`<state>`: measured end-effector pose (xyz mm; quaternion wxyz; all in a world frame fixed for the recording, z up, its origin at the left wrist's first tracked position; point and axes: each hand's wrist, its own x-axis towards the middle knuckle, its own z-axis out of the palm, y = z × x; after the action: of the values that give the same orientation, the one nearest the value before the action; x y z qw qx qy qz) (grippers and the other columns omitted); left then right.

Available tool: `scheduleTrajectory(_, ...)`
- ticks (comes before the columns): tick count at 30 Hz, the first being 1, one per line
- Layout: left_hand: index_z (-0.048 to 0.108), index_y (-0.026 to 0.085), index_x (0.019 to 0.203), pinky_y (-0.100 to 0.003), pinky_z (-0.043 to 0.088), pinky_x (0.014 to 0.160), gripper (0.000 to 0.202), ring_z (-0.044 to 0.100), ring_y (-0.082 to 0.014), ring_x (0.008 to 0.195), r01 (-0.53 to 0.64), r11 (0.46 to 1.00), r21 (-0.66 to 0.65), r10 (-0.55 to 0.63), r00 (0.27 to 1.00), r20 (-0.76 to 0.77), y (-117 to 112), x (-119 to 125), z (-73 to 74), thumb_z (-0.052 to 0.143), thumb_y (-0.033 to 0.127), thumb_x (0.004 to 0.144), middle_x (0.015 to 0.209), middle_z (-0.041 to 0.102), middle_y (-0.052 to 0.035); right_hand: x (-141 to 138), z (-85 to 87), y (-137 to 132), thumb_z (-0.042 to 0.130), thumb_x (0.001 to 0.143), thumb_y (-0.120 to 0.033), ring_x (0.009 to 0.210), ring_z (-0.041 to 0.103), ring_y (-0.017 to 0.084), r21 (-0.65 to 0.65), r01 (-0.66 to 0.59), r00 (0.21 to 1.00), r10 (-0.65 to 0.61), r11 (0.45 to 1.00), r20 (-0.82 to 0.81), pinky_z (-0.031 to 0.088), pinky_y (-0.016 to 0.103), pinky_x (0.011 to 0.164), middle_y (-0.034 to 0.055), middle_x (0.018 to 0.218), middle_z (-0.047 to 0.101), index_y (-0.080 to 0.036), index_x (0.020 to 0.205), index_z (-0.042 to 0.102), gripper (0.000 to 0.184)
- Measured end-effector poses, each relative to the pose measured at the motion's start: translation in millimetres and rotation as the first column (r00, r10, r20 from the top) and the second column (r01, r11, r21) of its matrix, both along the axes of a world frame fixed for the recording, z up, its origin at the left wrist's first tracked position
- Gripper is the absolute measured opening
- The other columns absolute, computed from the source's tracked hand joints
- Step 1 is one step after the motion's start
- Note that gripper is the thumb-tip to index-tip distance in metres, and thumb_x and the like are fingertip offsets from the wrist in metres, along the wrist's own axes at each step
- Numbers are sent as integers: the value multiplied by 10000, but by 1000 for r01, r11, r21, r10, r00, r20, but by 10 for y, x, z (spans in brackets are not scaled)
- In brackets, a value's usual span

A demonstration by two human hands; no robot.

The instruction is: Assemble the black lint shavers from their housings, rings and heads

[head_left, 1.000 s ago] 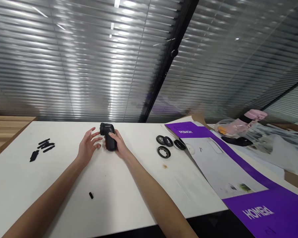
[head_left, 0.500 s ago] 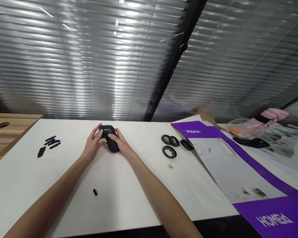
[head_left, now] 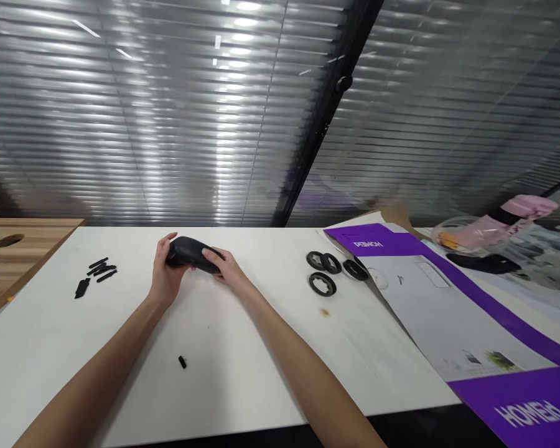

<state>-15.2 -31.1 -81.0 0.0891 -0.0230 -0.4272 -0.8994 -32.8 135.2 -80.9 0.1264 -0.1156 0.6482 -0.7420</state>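
Observation:
A black handheld device [head_left: 190, 253] with a rounded head lies on its side just above the white table [head_left: 242, 348], held between both hands. My left hand [head_left: 163, 278] wraps its fingers round the head end. My right hand [head_left: 225, 269] grips the handle end, fingers curled over the top. To the right lie three black rings [head_left: 329, 269], apart from the hands. A small black cylinder [head_left: 182, 361] lies on the table nearer to me.
Several thin black parts [head_left: 94, 275] lie at the left of the table. A wooden surface [head_left: 14, 246] adjoins the left edge. A purple and white flattened box [head_left: 429, 292] covers the right side, with a pink item in clear plastic [head_left: 490, 229] behind it. Blinds fill the background.
The device stood upright in my right hand with my left hand open beside it. Both hands have closed on it and tipped it onto its side.

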Motion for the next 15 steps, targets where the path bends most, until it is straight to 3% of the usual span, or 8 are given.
scheduleTrajectory(4, 659, 235, 956, -253, 459, 509, 446, 603, -159, 699, -128, 990, -59, 132, 989, 69, -52, -66, -24, 845, 601, 780, 881, 613, 2, 54, 91, 16, 799, 813, -630, 579, 475, 95, 95, -55, 997, 61, 994, -57, 336, 199, 473, -32, 687, 554, -188, 829, 673, 459)
scheduleTrajectory(9, 623, 213, 883, -226, 465, 551, 439, 599, -123, 676, -173, 985, 3, 171, 976, 135, -100, -120, -55, 832, 591, 802, 819, 621, 30, 56, 62, 32, 776, 838, -644, 511, 501, 102, 120, -112, 988, 123, 986, -92, 341, 230, 475, -40, 622, 556, -195, 808, 642, 469)
scheduleTrajectory(12, 599, 212, 869, -213, 397, 493, 413, 586, -111, 624, -173, 983, 62, 160, 973, 169, -119, -126, -56, 824, 555, 823, 746, 616, 45, 50, 20, -6, 783, 822, -658, 415, 453, 107, 86, -26, 997, 32, 996, -75, 303, 244, 426, -66, 504, 513, -205, 843, 643, 474)
scheduleTrajectory(15, 586, 209, 866, -204, 363, 454, 318, 592, -97, 601, -233, 955, 181, 187, 953, 240, -135, -117, -8, 769, 467, 904, 733, 626, 50, 38, 29, -19, 862, 714, -646, 362, 355, 83, -24, 96, 994, -97, 995, -42, 256, 236, 394, -111, 465, 451, -218, 907, 648, 516)
